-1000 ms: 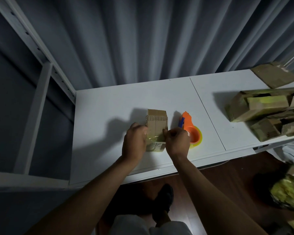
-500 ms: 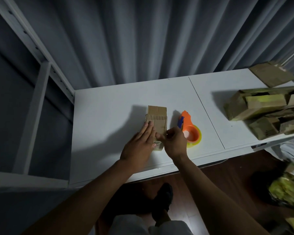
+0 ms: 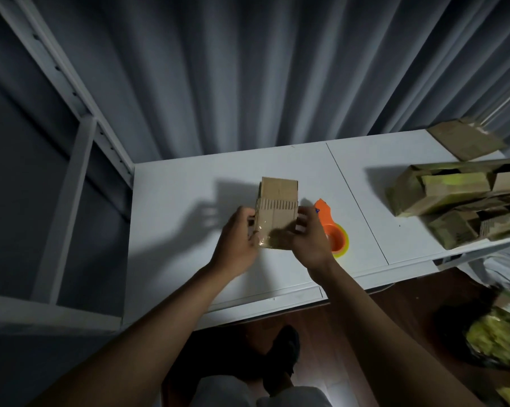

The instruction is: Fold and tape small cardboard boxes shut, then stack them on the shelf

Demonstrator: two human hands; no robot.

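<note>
Two hands (image 3: 239,240) (image 3: 311,239), one held box (image 3: 277,212), one tape dispenser (image 3: 334,233).

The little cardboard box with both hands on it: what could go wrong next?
1. The small box is gripped from both sides by the left hand and right hand. Squeezing hard might dent it or wrinkle the shiny tape at its near end.
2. The orange tape dispenser sits right beside the right hand, so a quick move could knock it.
3. The heap of boxes on the right looks untidy; another stacked there might slide.

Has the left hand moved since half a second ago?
Yes. The left hand slid off the box top to its left side, while the tape dispenser stayed put.
</note>
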